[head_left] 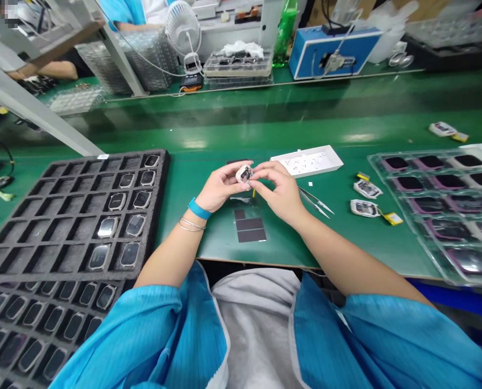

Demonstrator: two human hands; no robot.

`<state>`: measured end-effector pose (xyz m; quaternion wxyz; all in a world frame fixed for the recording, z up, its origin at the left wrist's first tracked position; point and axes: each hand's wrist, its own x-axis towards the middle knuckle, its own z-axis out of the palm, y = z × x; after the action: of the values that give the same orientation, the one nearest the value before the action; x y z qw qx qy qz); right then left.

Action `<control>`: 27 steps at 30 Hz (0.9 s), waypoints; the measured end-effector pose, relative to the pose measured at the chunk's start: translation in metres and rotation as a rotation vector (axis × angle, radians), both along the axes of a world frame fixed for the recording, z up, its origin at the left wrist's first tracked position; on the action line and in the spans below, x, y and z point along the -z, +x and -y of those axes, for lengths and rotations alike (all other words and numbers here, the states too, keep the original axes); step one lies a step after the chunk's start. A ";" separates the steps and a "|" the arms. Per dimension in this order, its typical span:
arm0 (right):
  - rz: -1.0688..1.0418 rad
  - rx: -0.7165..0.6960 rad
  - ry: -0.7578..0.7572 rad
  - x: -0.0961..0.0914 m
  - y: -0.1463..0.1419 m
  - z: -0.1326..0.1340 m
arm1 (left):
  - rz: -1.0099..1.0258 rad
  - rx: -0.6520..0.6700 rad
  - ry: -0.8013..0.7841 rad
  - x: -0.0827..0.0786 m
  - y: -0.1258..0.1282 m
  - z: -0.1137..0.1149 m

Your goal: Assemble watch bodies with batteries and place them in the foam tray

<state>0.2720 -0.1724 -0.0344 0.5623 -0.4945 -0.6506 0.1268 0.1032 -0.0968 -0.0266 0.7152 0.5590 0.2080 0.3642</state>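
Observation:
A small white watch-like device body [244, 173] with a dark open inside is held above the green bench between both hands. My left hand [219, 187] pinches its left side; a blue band and thin bangles circle that wrist. My right hand [278, 190] grips its right side with fingers curled. Below the hands lie dark rectangular pads [250, 228] on the bench. Metal tweezers [316, 201] lie just right of my right hand.
A black foam tray [42, 216] at the left holds several screen parts. A clear blister tray [447, 210] with dark parts sits right. Two loose device bodies [366, 198] with yellow tabs and a white parts box [307, 160] lie nearby. A conveyor, a fan and another person are behind.

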 end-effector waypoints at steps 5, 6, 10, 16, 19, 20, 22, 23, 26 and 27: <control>0.087 -0.021 -0.016 -0.001 0.005 0.000 | 0.003 -0.009 0.038 0.002 0.000 -0.003; 0.103 -0.027 -0.025 -0.001 0.005 0.000 | 0.006 -0.012 0.035 0.003 0.000 -0.003; 0.156 -0.040 -0.021 -0.001 0.003 0.000 | 0.014 0.010 -0.005 0.003 0.001 -0.002; 0.130 0.108 0.018 -0.011 0.022 -0.001 | 0.032 0.020 -0.118 -0.001 -0.001 0.000; 0.060 0.358 -0.096 -0.016 0.053 -0.006 | 0.026 0.009 -0.147 -0.003 -0.002 0.000; 0.046 0.401 -0.131 -0.016 0.061 -0.008 | 0.024 0.010 -0.149 -0.003 -0.002 0.000; -0.039 0.357 -0.206 -0.015 0.065 -0.011 | 0.020 0.014 -0.148 -0.003 -0.002 0.000; -0.135 0.263 -0.264 -0.013 0.061 -0.012 | 0.018 0.013 -0.150 -0.003 -0.002 -0.001; -0.538 -0.182 -0.554 -0.009 0.030 -0.010 | 0.019 -0.017 -0.156 -0.003 -0.003 -0.002; -0.650 -0.315 -0.664 -0.009 0.019 -0.008 | 0.020 -0.030 -0.157 -0.003 -0.003 -0.002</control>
<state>0.2913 -0.1641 -0.0258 0.5224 -0.4774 -0.4326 0.5586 0.0999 -0.0944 -0.0240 0.7535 0.4943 0.2369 0.3630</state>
